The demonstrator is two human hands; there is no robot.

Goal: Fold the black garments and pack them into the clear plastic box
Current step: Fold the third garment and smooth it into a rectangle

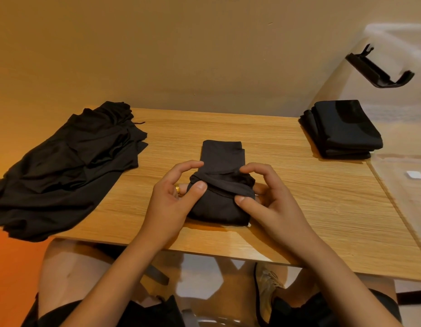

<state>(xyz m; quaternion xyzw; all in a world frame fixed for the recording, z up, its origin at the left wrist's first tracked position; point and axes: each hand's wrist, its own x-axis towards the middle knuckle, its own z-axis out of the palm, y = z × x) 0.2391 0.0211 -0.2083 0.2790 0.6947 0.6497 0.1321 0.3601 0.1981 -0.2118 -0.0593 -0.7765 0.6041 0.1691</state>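
Bench (299,185) centre: black garment (222,154) runs lengthwise away from the person, left hand (174,194) and right hand (271,199) both pinching its rolled near end.

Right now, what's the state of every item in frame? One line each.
left hand: grips the centre garment's left end.
right hand: pinches its right end.
centre garment: partly rolled, far end flat on the table.
loose pile: unfolded, crumpled, hanging over the table's left edge.
folded stack: neat, apparently inside the clear plastic box.
clear plastic box: at the right; lid state unclear.
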